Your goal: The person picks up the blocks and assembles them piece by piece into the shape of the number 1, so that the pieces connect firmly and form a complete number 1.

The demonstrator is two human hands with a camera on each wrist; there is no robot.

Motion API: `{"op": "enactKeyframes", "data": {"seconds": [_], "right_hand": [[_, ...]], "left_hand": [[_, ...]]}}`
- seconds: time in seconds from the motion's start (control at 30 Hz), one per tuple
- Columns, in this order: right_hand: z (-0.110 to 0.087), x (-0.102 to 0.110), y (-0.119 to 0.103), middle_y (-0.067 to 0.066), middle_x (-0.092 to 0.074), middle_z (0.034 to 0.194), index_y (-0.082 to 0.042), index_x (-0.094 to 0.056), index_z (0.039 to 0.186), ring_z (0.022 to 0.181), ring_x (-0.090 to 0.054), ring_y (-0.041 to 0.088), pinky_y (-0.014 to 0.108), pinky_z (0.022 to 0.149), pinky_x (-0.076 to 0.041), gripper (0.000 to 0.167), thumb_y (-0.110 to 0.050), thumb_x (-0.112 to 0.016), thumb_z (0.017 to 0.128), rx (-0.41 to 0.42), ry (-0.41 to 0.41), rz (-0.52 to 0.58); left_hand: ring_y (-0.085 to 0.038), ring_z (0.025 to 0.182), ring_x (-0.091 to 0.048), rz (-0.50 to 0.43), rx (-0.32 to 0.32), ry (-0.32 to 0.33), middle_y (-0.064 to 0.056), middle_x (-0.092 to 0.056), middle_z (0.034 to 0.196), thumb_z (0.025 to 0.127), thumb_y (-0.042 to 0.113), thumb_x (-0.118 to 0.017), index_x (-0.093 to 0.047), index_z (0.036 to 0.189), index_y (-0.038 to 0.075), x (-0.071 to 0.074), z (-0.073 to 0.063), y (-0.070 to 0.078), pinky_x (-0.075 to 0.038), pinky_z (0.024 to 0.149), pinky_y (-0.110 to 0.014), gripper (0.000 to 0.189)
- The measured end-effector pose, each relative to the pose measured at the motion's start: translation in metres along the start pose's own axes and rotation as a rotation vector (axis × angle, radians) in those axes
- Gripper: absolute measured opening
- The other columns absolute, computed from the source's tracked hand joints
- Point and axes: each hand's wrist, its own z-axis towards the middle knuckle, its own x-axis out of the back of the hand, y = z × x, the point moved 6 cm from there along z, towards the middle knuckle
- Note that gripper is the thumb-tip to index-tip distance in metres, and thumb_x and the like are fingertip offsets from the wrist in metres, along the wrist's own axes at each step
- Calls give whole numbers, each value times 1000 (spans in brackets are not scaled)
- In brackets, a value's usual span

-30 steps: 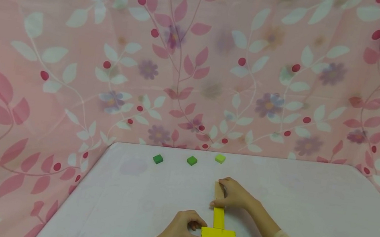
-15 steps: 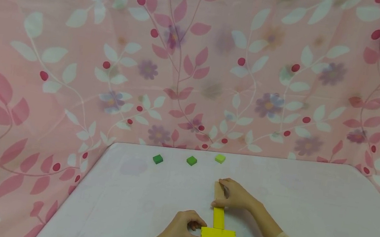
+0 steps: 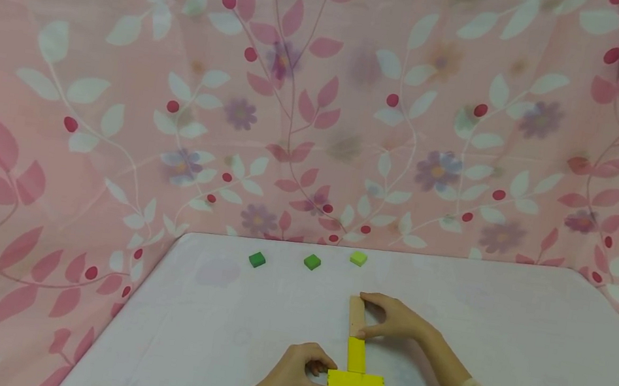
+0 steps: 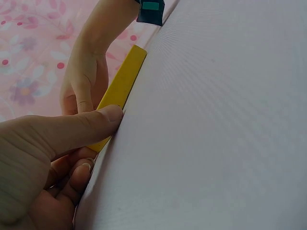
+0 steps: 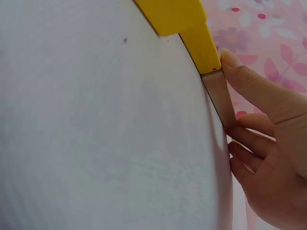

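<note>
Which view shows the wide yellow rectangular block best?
The head view: the wide yellow rectangular block shows almost whole. The left wrist view shows it slantwise, partly covered by the left hand; the right wrist view cuts it off at the top.

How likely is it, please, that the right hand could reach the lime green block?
Probably yes: the right hand is at the wooden block, and nothing visible blocks the way to the lime green block.

Both hands [image 3: 297, 371] [image 3: 395, 317] forward, right beyond left
</note>
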Motion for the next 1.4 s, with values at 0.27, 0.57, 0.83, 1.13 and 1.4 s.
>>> {"op": "enactKeyframes", "data": {"seconds": [0.27, 0.57, 0.83, 1.13, 1.4], "right_hand": [[1, 0, 5, 22, -47, 136, 4, -47, 133, 127, -39, 41, 56, 104, -29, 79, -36, -79, 73, 35, -8, -1], [0, -1, 3, 21, -47, 137, 3, -47, 134, 128, -39, 40, 56, 104, -29, 83, -39, -80, 71, 18, -10, 4], [-1, -1, 1, 21, -44, 139, 3, -44, 137, 130, -36, 40, 56, 105, -28, 89, -42, -81, 69, 4, -27, 7], [-1, -2, 2, 20, -45, 139, 2, -44, 136, 130, -37, 39, 55, 105, -28, 88, -41, -82, 69, -1, -26, 15], [-1, -2, 1, 20, -46, 138, 4, -44, 135, 129, -38, 39, 55, 104, -29, 89, -42, -82, 68, 12, -13, 15]], "left_hand": [[1, 72, -51, -6, 1, 1, 11, -60, 81, 67, 17, -85, -72, 94, 7, 0, 0, 1, -48, 67, -18, 32], [1, 72, -51, 0, -12, 3, 10, -60, 81, 67, 17, -85, -72, 94, 7, 0, 0, 0, -48, 67, -18, 31], [1, 72, -51, -8, -6, 4, 10, -61, 82, 67, 17, -85, -72, 94, 7, 1, 0, 0, -48, 67, -18, 31], [1, 72, -51, -5, -15, 3, 11, -61, 82, 67, 18, -85, -72, 94, 8, 0, 0, -1, -48, 67, -18, 31], [1, 72, -51, -1, -7, 5, 11, -60, 81, 67, 18, -85, -72, 94, 7, 0, 0, -1, -48, 67, -18, 31]]}}
